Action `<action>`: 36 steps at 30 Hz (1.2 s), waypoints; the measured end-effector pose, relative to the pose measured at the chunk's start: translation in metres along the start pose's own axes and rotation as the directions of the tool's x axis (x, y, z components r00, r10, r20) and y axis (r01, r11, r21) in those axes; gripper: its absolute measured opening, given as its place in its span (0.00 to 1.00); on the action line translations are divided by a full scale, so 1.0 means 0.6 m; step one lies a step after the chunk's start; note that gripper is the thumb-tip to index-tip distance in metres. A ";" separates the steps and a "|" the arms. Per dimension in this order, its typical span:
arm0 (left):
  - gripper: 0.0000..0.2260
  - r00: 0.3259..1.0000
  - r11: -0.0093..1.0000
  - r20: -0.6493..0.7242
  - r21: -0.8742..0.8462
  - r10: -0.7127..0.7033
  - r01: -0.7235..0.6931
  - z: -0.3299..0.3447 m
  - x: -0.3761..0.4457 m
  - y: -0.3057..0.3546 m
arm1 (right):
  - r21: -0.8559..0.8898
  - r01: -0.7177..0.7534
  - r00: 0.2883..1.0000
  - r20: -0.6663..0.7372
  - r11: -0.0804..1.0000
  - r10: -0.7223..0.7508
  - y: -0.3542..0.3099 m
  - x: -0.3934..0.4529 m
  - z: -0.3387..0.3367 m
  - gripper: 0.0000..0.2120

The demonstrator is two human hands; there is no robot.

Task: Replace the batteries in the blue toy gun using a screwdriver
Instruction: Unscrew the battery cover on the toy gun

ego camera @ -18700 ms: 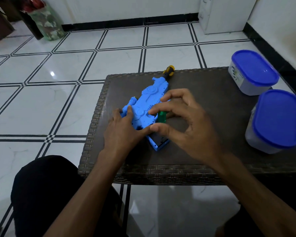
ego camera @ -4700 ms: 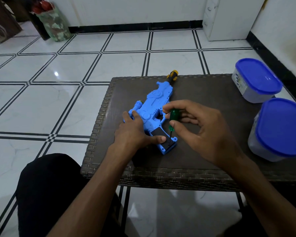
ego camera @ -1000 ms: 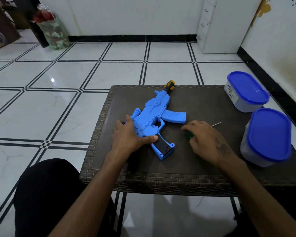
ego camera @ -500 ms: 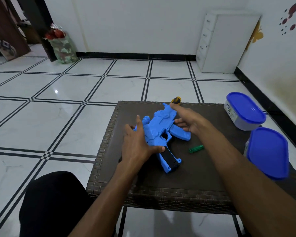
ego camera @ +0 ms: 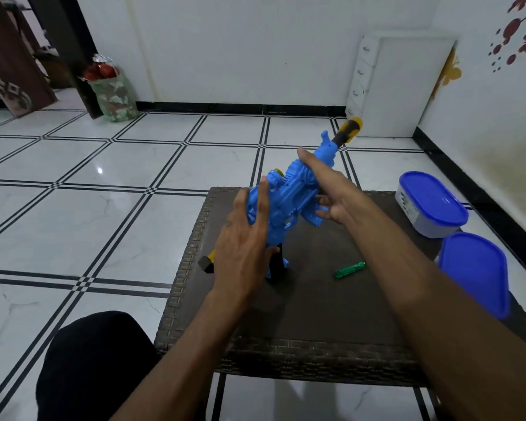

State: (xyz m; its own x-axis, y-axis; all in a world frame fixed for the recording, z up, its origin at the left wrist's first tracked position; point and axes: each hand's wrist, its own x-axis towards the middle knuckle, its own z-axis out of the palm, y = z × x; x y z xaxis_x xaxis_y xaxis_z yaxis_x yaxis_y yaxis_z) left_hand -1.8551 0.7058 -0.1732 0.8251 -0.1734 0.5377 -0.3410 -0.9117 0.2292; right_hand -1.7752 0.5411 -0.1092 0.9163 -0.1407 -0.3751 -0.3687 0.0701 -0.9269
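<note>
My right hand (ego camera: 328,189) has let go of the green screwdriver (ego camera: 349,269), now lying on the table (ego camera: 316,314), and joins my left hand (ego camera: 243,238) gripping the blue toy gun (ego camera: 289,196), lifted upright; screwing looks finished.

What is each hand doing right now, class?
Left hand: holding the toy gun by its rear.
Right hand: holding the gun near its front; the screwdriver lies on the table.
</note>
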 end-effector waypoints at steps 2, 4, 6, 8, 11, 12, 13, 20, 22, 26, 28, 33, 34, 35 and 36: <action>0.53 0.996 0.997 -0.045 0.020 0.071 -0.071 0.001 0.000 -0.001 | 0.056 -0.004 1.000 -0.005 0.998 0.004 0.003 -0.004 -0.012 0.38; 0.51 0.988 0.990 -0.070 0.045 0.136 -0.133 0.003 0.000 -0.002 | 0.133 0.032 0.999 -0.039 0.991 -0.027 0.009 -0.006 -0.026 0.28; 0.48 0.975 0.979 -0.097 0.068 0.199 -0.193 0.007 0.002 -0.003 | 0.225 0.090 0.994 -0.078 0.970 -0.075 0.019 -0.010 -0.038 0.17; 0.45 0.956 0.961 -0.115 0.081 0.272 -0.263 0.017 0.005 0.000 | 0.340 0.146 0.987 -0.117 0.929 -0.112 0.032 -0.018 -0.050 0.10; 0.44 0.937 0.944 -0.113 0.060 0.330 -0.325 0.034 0.014 0.005 | 0.467 0.221 0.973 -0.165 0.856 -0.161 0.047 -0.031 -0.066 0.08; 0.42 0.929 0.935 -0.108 0.057 0.354 -0.350 0.039 0.018 0.009 | 0.497 0.245 0.967 -0.186 0.833 -0.173 0.051 -0.035 -0.073 0.08; 0.40 0.918 0.924 -0.101 0.062 0.383 -0.378 0.042 0.021 0.011 | 0.524 0.265 0.962 -0.207 0.809 -0.180 0.054 -0.038 -0.078 0.08; 0.37 0.879 0.878 -0.019 0.060 0.476 -0.475 0.056 0.005 0.028 | 0.570 0.287 0.952 -0.258 0.770 -0.164 0.092 -0.035 -0.108 0.07; 0.40 0.883 0.883 -0.030 0.050 0.468 -0.466 0.059 0.008 0.029 | 0.567 0.297 0.950 -0.259 0.768 -0.177 0.091 -0.034 -0.110 0.08; 0.32 0.886 0.887 -0.055 0.046 0.461 -0.459 0.052 0.018 0.028 | 0.585 0.315 0.948 -0.237 0.747 -0.214 0.078 -0.033 -0.106 0.06; 0.31 0.890 0.891 -0.055 0.057 0.453 -0.451 0.047 0.025 0.023 | 0.599 0.324 0.946 -0.215 0.732 -0.243 0.069 -0.032 -0.102 0.06; 0.30 0.890 0.893 -0.086 0.082 0.449 -0.443 0.042 0.031 0.005 | 0.624 0.323 0.945 -0.168 0.712 -0.281 0.054 -0.033 -0.085 0.07; 0.30 0.890 0.894 -0.098 0.086 0.446 -0.439 0.041 0.031 0.001 | 0.630 0.324 0.944 -0.164 0.706 -0.287 0.054 -0.032 -0.081 0.07; 0.30 0.889 0.895 -0.109 0.088 0.446 -0.438 0.039 0.030 -0.002 | 0.638 0.324 0.943 -0.156 0.699 -0.294 0.054 -0.033 -0.078 0.07; 0.29 0.885 0.893 -0.122 0.092 0.450 -0.441 0.039 0.027 -0.004 | 0.649 0.324 0.941 -0.146 0.689 -0.305 0.056 -0.032 -0.076 0.07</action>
State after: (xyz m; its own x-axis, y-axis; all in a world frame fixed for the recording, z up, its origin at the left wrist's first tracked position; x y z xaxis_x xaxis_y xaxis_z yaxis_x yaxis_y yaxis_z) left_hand -1.8302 0.6967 -0.1837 0.5216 -0.5184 0.6776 -0.6274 -0.7713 -0.1071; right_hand -1.8124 0.5012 -0.1334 0.9517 -0.2983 -0.0725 0.1445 0.6435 -0.7517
